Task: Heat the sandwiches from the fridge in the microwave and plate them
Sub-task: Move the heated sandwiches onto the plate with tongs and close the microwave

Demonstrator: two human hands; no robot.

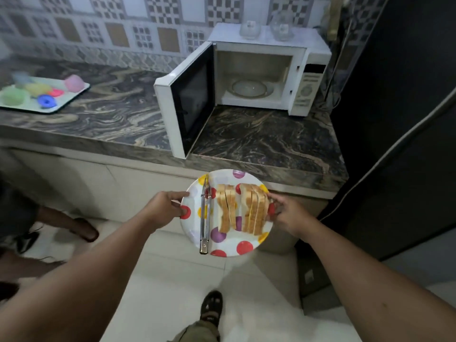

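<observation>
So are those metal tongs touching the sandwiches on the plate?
Apart. The head view shows the tongs lying on the plate left of the sandwiches, with a bare strip of plate between them.

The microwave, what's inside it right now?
Inside the open microwave only the glass turntable shows, with no food on it. The left wall is hidden behind the door frame.

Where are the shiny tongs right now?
In the head view, the tongs lie on the left part of the dotted plate, beside the sandwiches, below the open microwave.
</observation>
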